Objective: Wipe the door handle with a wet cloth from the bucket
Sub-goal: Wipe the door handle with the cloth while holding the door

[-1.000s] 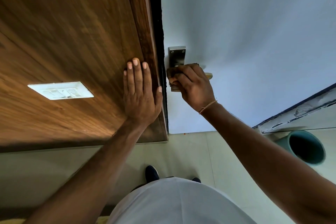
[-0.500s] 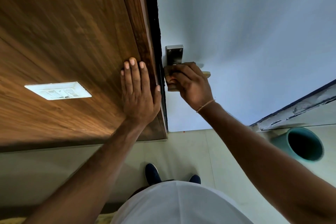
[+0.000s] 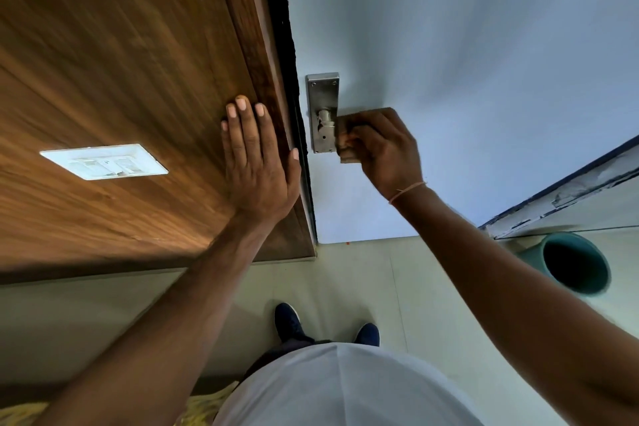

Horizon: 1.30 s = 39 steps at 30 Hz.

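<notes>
Head view: teal bucket point(image 3: 574, 264), contents apparently dark.

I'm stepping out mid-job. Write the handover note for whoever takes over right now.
Left hand: open, flat on the wooden panel beside the door edge, holding nothing.
Right hand: closed on the brown cloth, which wraps the lever of the door handle.
Teal bucket: on the floor to the right, apart from the door.
Done: cloth is at the handle, wiping under way.
Left: the steel backplate, now uncovered, may need a pass; how clean it is cannot be judged.
</notes>
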Available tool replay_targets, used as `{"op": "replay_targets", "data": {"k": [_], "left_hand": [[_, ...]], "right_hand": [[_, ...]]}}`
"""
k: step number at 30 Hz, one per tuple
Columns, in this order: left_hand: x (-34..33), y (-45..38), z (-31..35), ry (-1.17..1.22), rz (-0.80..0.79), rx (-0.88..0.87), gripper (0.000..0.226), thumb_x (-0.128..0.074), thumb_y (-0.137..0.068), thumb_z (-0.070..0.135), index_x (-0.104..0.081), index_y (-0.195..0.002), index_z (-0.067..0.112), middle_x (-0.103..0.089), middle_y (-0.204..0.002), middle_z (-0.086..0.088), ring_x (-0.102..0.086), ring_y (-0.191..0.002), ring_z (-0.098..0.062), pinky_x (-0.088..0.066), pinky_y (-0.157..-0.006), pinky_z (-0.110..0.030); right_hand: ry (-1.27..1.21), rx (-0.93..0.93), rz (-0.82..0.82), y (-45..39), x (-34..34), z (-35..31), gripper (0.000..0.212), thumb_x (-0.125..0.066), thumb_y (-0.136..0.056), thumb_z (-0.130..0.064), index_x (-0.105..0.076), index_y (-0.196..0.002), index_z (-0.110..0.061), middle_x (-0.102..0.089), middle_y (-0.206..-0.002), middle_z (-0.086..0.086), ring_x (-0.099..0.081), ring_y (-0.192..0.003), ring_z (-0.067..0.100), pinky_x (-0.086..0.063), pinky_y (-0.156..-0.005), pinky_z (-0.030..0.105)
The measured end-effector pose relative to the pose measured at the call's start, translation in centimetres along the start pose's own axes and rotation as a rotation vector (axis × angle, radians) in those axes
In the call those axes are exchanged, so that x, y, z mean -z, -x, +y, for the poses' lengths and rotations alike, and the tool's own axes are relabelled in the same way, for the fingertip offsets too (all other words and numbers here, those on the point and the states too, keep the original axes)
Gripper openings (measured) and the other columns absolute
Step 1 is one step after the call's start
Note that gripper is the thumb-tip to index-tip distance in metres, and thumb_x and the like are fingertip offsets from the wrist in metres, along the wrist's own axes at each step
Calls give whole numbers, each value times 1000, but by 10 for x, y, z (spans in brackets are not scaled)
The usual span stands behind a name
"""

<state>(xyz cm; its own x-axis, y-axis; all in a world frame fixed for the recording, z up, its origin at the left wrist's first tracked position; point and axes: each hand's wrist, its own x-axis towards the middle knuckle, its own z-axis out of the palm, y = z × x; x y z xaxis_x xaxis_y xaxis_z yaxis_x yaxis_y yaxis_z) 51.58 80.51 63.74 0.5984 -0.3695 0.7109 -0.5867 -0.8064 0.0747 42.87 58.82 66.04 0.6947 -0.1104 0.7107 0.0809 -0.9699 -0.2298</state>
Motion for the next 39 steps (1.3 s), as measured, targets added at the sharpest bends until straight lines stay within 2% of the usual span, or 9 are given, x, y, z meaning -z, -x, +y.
{"op": "replay_targets", "data": {"k": [5,9,12,17,21,27,29,33,39], "left_hand": [[4,0,3,24,-23,22,81,-56,-106,36,-20,-166,-4,-23,-172,-31,-20,-162,-47,-23,-133,-60],[6,0,7,30,-34,38,82,-55,-107,37,-18,-167,-4,-22,-173,-32,-18,-163,-46,-23,-133,-60],[6,0,9,30,-39,44,82,-54,-108,38,-15,-167,-4,-21,-173,-32,-17,-163,-46,-22,-133,-60],[7,0,9,45,-38,39,81,-53,-108,37,-15,-168,-2,-20,-174,-30,-17,-164,-45,-20,-134,-58],[7,1,8,35,-34,37,82,-53,-108,39,-16,-167,-3,-21,-173,-30,-18,-163,-46,-21,-134,-58],[5,-1,15,46,-23,62,85,-57,-107,39,-16,-166,-6,-21,-172,-33,-18,-162,-48,-21,-134,-59],[6,-1,17,56,-19,72,85,-58,-106,37,-16,-166,-7,-21,-172,-33,-18,-163,-48,-22,-133,-60],[6,-1,14,54,-27,55,83,-56,-107,36,-17,-166,-7,-20,-173,-33,-17,-163,-48,-22,-133,-60],[5,-1,14,51,-26,58,85,-58,-107,38,-16,-166,-6,-21,-172,-34,-18,-162,-49,-22,-134,-59]], "right_hand": [[44,-50,8,3,7,11,10,-72,-89,1,-75,-87,-9,-75,-107,6,-66,-95,33,-55,-76,40],[7,-23,-74,-16,-10,-30,9,-70,-87,-3,-74,-94,-8,-74,-110,9,-64,-101,32,-52,-80,38],[-4,-6,-110,-16,-9,-27,11,-72,-89,-5,-74,-99,-8,-74,-114,9,-65,-105,33,-52,-82,37],[25,-92,-47,5,16,22,6,-71,-92,-8,-75,-96,-8,-75,-110,9,-66,-102,34,-57,-79,39],[36,-142,-12,-1,6,3,3,-71,-88,-8,-73,-89,-10,-73,-99,8,-65,-94,34,-54,-72,38],[28,-64,-42,-6,-8,-22,26,-62,-95,-8,-74,-117,-10,-73,-114,9,-64,-102,33,-54,-84,41],[65,-32,-6,3,0,0,25,-64,-95,-5,-77,-116,-8,-74,-114,11,-66,-101,36,-55,-84,41],[105,-148,38,23,13,37,24,-67,-95,-8,-78,-116,-11,-74,-113,9,-67,-102,36,-56,-83,42],[60,-42,50,0,-21,-17,29,-74,-95,-14,-76,-123,-5,-74,-115,14,-66,-106,37,-54,-91,42]]}}
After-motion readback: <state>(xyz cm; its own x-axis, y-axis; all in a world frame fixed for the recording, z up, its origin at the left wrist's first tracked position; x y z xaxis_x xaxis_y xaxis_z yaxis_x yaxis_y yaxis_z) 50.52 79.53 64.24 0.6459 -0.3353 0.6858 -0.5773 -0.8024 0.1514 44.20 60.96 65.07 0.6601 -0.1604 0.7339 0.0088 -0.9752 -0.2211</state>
